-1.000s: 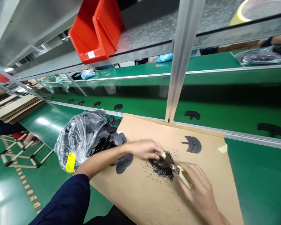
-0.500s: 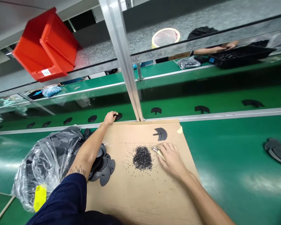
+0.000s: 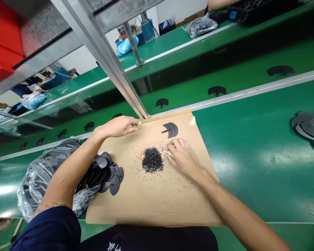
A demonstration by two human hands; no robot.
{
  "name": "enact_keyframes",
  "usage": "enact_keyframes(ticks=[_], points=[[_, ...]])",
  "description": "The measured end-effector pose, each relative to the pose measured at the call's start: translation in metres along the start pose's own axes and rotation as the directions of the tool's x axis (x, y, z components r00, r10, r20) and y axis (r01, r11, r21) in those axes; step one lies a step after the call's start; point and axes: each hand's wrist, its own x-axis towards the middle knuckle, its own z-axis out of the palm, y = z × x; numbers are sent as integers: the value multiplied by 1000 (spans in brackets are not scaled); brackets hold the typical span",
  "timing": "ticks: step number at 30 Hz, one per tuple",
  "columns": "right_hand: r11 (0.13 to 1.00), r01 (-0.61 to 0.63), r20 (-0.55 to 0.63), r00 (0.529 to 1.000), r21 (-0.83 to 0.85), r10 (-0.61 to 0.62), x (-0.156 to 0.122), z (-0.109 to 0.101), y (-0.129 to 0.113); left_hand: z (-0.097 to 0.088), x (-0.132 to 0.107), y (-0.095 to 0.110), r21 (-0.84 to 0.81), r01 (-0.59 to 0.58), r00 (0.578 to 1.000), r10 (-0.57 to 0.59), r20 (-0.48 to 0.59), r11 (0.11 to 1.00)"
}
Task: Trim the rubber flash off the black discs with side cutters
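My left hand (image 3: 120, 126) hovers over the far edge of a brown cardboard sheet (image 3: 157, 202), beside a metal post. Its fingers are drawn together with nothing visible in them, and one tip is wrapped in pale tape. Resting on the cardboard, my right hand (image 3: 182, 157) is closed on a small cutter (image 3: 165, 150) whose metal tip points at a heap of black trimmings (image 3: 152, 160). A few stacked black half-round pieces (image 3: 170, 129) lie just beyond that hand. Black discs (image 3: 107, 174) spill from a clear plastic bag (image 3: 39, 181) under my left forearm.
A green conveyor belt (image 3: 251, 83) behind the cardboard carries single black pieces (image 3: 217, 90) in a row. More black pieces are stacked at the right (image 3: 308, 127). A slanted metal post (image 3: 107, 59) rises from the far cardboard edge. A red bin (image 3: 2, 38) sits top left.
My left hand has pulled back from the belt, where it set a black piece, to the cardboard's far edge. The right hand stays by the trimmings. The view has tilted down and left.
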Motion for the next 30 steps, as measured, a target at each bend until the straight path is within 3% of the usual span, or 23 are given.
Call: enact_keyframes(ticks=[2,3,6,10,13,15,19,23,24,25,27,30], points=[[1000,1,14,1000,7,-1,1,-1,0,-3,16,33,12,-187,982,187,-8,982],[1000,1,16,1000,11,-1,1,-1,-1,-2,30,48,19,-186,982,186,-30,982],[1000,-1,8,1000,6,1,1,-1,-1,9,82,79,-70,58,986,-68,-154,996],[1000,0,-14,1000,-23,0,0,-1,-1,26,142,85,-190,231,935,-272,-228,954],[1000,-3,-37,999,-15,2,-1,0,-1,32,158,78,-288,275,889,-357,-286,917],[1000,-14,-56,998,10,15,-1,1,-2,34,155,76,-331,229,873,-344,-345,915],[992,-89,-191,976,85,104,-2,-1,-4,45,122,83,-383,52,856,-239,-458,922],[982,-100,-484,859,158,166,-2,-9,-5,77,49,105,-450,-132,867,-117,-484,883],[981,-72,-499,853,179,154,-2,-11,-5,87,28,110,-488,-274,849,-30,-527,828],[978,-23,-478,870,207,122,-2,-11,-4,97,8,115,-506,-377,819,25,-573,776],[951,122,-360,933,285,-12,-2,-10,-5,114,-29,119,-541,-455,787,36,-615,708],[878,240,-190,966,415,-174,-3,-3,-10,132,-77,105,-624,-318,821,-122,-557,713]])
